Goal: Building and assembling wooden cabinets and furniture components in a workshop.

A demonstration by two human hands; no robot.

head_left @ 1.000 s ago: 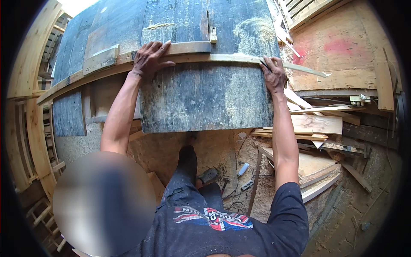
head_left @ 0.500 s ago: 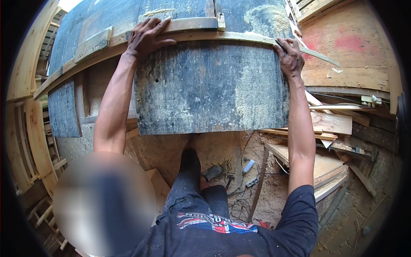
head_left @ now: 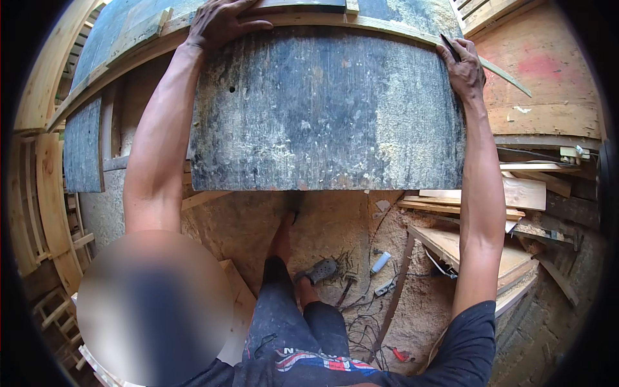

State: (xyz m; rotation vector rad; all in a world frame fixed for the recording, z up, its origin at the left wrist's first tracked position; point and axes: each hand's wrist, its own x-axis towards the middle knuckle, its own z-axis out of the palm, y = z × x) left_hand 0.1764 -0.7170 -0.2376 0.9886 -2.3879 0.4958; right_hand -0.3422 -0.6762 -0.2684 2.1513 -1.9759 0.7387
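A long pale wooden strip [head_left: 361, 21] lies across the dark, sawdust-streaked worktop [head_left: 303, 116], its thin end jutting past the right side. My left hand [head_left: 216, 26] rests over the strip at upper left, thumb stretched out along it; the picture's top edge cuts off part of this hand. At the strip's right part, my right hand [head_left: 467, 71] has its fingers closed round a thin black pencil-like tool [head_left: 449, 46], pointed end up. Behind the strip, close to my left hand, lies a wooden block [head_left: 296, 9]. Another short wood piece [head_left: 138, 33] sits farther left.
Planks and offcuts [head_left: 522, 193] are stacked at right, below a plywood panel [head_left: 535, 116]. Wooden pallets [head_left: 48, 193] stand at left. On the sawdust-covered floor lie a white tube [head_left: 381, 262], a hammer [head_left: 346, 290], cords [head_left: 364, 335] and a red-handled tool [head_left: 401, 355].
The worktop, strip and both hands appear higher in the picture. More of the black tool shows in my right hand. Both hands keep about the same places along the strip.
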